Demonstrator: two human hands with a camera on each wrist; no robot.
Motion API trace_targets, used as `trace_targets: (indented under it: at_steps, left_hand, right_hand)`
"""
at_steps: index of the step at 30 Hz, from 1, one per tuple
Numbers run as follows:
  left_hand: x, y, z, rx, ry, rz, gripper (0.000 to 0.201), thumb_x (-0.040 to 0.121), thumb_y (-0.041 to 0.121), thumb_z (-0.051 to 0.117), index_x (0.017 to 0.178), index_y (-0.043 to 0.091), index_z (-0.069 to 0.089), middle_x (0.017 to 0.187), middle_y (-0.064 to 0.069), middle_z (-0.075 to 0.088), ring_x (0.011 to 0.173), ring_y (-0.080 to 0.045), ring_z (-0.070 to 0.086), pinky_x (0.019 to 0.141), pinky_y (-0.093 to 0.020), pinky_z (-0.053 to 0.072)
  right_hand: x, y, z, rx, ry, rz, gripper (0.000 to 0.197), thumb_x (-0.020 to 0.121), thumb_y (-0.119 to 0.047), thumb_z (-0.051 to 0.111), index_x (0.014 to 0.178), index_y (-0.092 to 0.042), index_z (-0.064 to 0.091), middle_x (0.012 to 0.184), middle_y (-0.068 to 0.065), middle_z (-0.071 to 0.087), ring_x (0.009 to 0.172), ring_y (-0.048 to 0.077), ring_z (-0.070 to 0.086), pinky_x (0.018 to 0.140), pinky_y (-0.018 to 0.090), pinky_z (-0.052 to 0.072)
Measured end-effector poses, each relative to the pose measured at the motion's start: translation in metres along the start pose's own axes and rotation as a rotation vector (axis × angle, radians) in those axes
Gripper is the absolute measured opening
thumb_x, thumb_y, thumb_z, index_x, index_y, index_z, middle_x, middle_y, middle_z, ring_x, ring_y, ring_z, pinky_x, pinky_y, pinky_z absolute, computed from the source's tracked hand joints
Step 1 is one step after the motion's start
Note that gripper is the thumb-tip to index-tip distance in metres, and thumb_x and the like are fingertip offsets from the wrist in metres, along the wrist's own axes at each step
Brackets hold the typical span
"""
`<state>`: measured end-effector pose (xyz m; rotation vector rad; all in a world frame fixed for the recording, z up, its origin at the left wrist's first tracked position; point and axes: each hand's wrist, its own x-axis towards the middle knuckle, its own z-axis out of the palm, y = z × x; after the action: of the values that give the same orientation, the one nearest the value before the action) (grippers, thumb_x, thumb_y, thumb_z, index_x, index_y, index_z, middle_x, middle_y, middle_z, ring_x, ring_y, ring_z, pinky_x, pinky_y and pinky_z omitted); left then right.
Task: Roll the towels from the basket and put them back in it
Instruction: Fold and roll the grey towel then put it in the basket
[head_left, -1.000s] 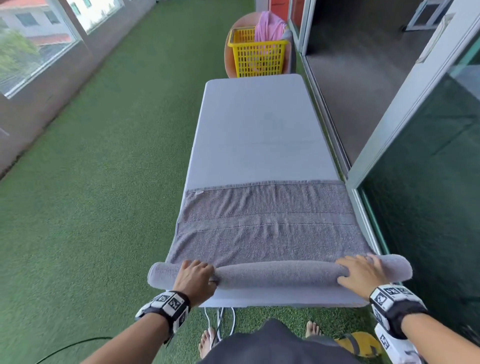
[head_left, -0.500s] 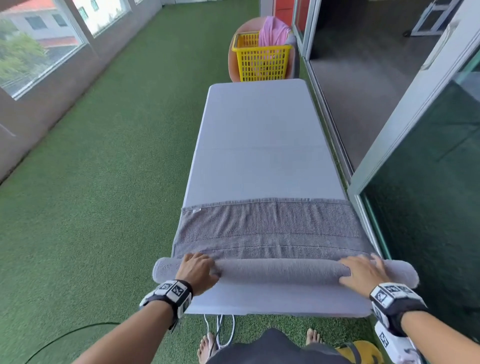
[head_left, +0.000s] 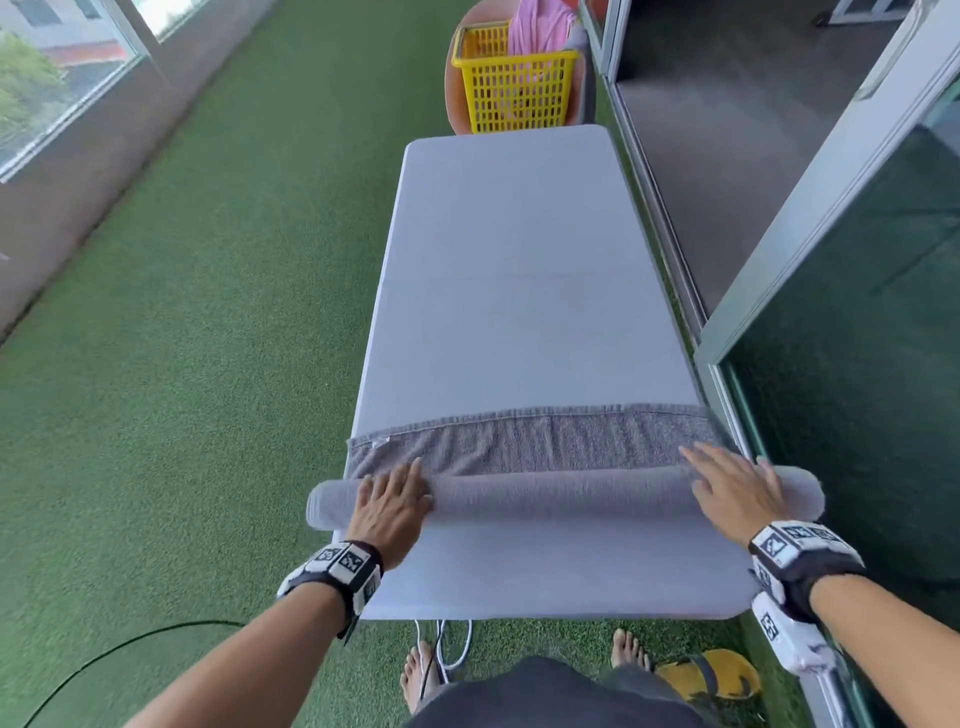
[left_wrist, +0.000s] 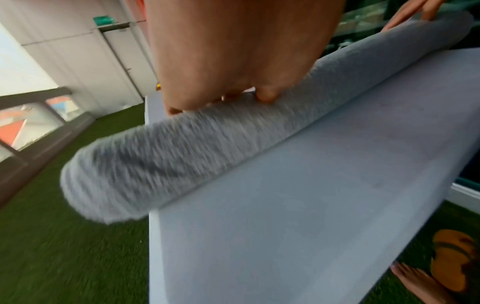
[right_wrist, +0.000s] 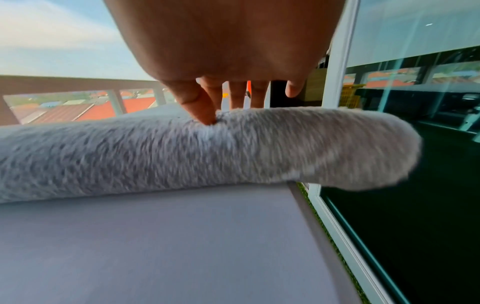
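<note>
Head view: grey table (head_left: 519, 270) on green turf (head_left: 208, 312); both hands flat, pressing towel roll (head_left: 561, 496).

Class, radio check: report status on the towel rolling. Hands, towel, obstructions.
Both hands flat on the roll: left hand, right hand. Grey towel mostly rolled, short strip left. Table ahead unobstructed; yellow basket beyond.

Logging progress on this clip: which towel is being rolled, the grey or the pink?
The grey towel, rolled up under both hands on the table. The pink towel hangs unrolled in the yellow basket beyond the table's far end.
</note>
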<state>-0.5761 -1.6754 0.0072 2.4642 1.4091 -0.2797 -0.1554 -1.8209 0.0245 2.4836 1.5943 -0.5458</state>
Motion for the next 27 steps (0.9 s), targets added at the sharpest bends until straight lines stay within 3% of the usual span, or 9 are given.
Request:
trace_targets:
  at_steps: [2, 6, 9, 12, 15, 17, 20, 24, 27]
  left_hand:
    - [0.001, -0.003, 0.004, -0.024, -0.004, 0.014, 0.066, 0.1, 0.049, 0.028, 0.152, 0.016, 0.004, 0.155, 0.004, -0.001, 0.146, -0.02, 0.001, 0.118, -0.044, -0.004]
    - [-0.001, -0.008, 0.011, 0.073, 0.067, 0.124, 0.053, 0.081, 0.03, 0.067, 0.131, 0.017, 0.054, 0.131, -0.002, 0.058, 0.122, -0.023, 0.05, 0.111, -0.043, 0.028]
    - [0.013, -0.009, 0.001, 0.07, 0.141, 0.133, 0.028, 0.085, 0.04, 0.047, 0.1, 0.023, 0.063, 0.106, 0.004, 0.065, 0.099, -0.017, 0.053, 0.097, -0.037, 0.035]
    - [0.035, -0.011, -0.007, -0.069, 0.203, 0.017, 0.05, 0.095, 0.039, 0.022, 0.126, 0.013, 0.052, 0.13, -0.006, 0.053, 0.117, -0.025, 0.048, 0.107, -0.044, 0.031]
    - [0.039, -0.013, 0.0, -0.053, 0.165, 0.054, 0.059, 0.096, 0.044, 0.043, 0.143, 0.011, 0.037, 0.144, -0.008, 0.044, 0.135, -0.027, 0.038, 0.116, -0.049, 0.021]
    - [0.037, -0.015, 0.0, 0.02, 0.121, 0.129, 0.06, 0.085, 0.035, 0.063, 0.138, 0.012, 0.045, 0.137, -0.007, 0.053, 0.128, -0.027, 0.046, 0.114, -0.046, 0.025]
    - [0.052, -0.019, -0.012, 0.047, 0.143, 0.145, 0.042, 0.08, 0.026, 0.057, 0.121, 0.015, 0.06, 0.121, -0.005, 0.064, 0.112, -0.025, 0.054, 0.103, -0.041, 0.034]
    - [0.084, -0.027, -0.028, -0.036, 0.097, 0.035, 0.053, 0.1, 0.032, 0.026, 0.149, 0.013, 0.025, 0.156, -0.002, 0.021, 0.142, -0.024, 0.024, 0.118, -0.044, 0.011]
    - [0.089, -0.041, -0.029, 0.024, -0.012, 0.042, 0.068, 0.099, 0.048, 0.032, 0.153, 0.017, 0.005, 0.155, 0.006, 0.0, 0.147, -0.02, 0.005, 0.119, -0.044, -0.001]
  right_hand:
    - [0.002, 0.003, 0.001, -0.01, -0.034, -0.017, 0.063, 0.094, -0.061, 0.035, 0.149, -0.04, 0.011, 0.154, -0.021, 0.01, 0.146, 0.01, 0.011, 0.116, 0.046, -0.006]
    - [-0.001, 0.011, 0.01, -0.104, -0.05, -0.075, 0.065, 0.081, -0.032, 0.065, 0.141, -0.036, 0.039, 0.147, -0.011, 0.042, 0.138, 0.011, 0.033, 0.117, 0.047, 0.01]
    - [0.02, 0.014, 0.002, -0.046, 0.014, -0.066, 0.044, 0.078, -0.033, 0.065, 0.121, -0.038, 0.061, 0.123, -0.008, 0.064, 0.117, 0.016, 0.054, 0.111, 0.045, 0.02]
    - [0.04, 0.011, -0.004, 0.031, 0.142, -0.05, 0.045, 0.093, -0.031, 0.05, 0.138, -0.031, 0.047, 0.144, -0.006, 0.047, 0.133, 0.016, 0.04, 0.114, 0.047, 0.012]
    - [0.041, 0.009, 0.005, 0.0, 0.115, -0.107, 0.064, 0.092, -0.05, 0.052, 0.148, -0.028, 0.03, 0.153, -0.011, 0.03, 0.142, 0.016, 0.026, 0.114, 0.042, -0.001]
    - [0.038, 0.009, 0.007, -0.036, 0.065, -0.15, 0.066, 0.082, -0.039, 0.065, 0.142, -0.025, 0.041, 0.146, -0.002, 0.045, 0.137, 0.02, 0.036, 0.115, 0.048, 0.009]
    - [0.054, 0.009, -0.004, 0.007, 0.093, -0.127, 0.052, 0.072, -0.03, 0.062, 0.124, -0.025, 0.061, 0.124, 0.003, 0.064, 0.119, 0.025, 0.053, 0.109, 0.048, 0.025]
    - [0.086, 0.007, -0.022, 0.011, 0.043, -0.06, 0.054, 0.092, -0.037, 0.047, 0.145, -0.031, 0.036, 0.153, -0.007, 0.034, 0.14, 0.016, 0.03, 0.116, 0.053, 0.005]
    - [0.089, 0.006, -0.024, -0.056, -0.107, -0.011, 0.076, 0.09, -0.068, 0.038, 0.151, -0.035, 0.009, 0.155, -0.018, 0.012, 0.146, 0.014, 0.013, 0.115, 0.05, -0.003]
